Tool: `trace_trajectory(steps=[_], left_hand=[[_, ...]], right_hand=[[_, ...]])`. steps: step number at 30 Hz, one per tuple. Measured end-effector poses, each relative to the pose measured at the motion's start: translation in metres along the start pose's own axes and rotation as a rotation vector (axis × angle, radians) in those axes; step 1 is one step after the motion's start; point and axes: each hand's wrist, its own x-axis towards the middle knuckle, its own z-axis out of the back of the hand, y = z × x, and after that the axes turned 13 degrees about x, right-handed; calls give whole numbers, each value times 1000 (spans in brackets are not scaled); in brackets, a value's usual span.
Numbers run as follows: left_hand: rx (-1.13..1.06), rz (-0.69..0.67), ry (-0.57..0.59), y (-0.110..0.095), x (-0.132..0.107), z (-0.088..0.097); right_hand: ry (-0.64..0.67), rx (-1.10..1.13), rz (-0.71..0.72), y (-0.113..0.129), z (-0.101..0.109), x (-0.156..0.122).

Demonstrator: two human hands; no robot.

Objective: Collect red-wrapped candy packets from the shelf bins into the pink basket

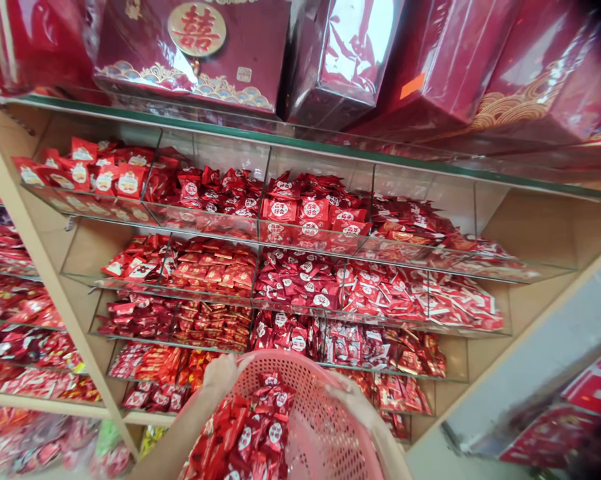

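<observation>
A pink plastic basket [325, 400] with a perforated wall is held between my two hands, low in front of the shelves. My left hand [224, 375] grips its left rim, fingers curled over the edge. On the right side, my right hand [353, 398] wraps round the rim. Inside lie many small red wrapped candy packets [260, 427], heaped toward the left; the basket's right part shows bare pink plastic. Several packets in it are darker red with white round labels. The basket's bottom edge runs out of view.
Tiered shelves with clear dividers hold red packets [310, 210] in several rows. Above, a glass shelf [300, 143] carries large maroon gift boxes [240, 53]. More packets fill the shelves [10, 300] at left, and plastic-bagged goods [45, 440] lie below.
</observation>
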Motion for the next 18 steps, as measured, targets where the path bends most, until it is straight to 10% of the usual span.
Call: trace_trajectory(steps=[9,14,18], left_hand=[[-74,12,143,0,7,7],[-105,0,173,0,8,8],[-115,11,179,0,10,6]], right_hand=[[-324,-487,199,11,2,-5],[-491,-651,368,67,-29,-17],[-377,-813,664,129,-62,-5]])
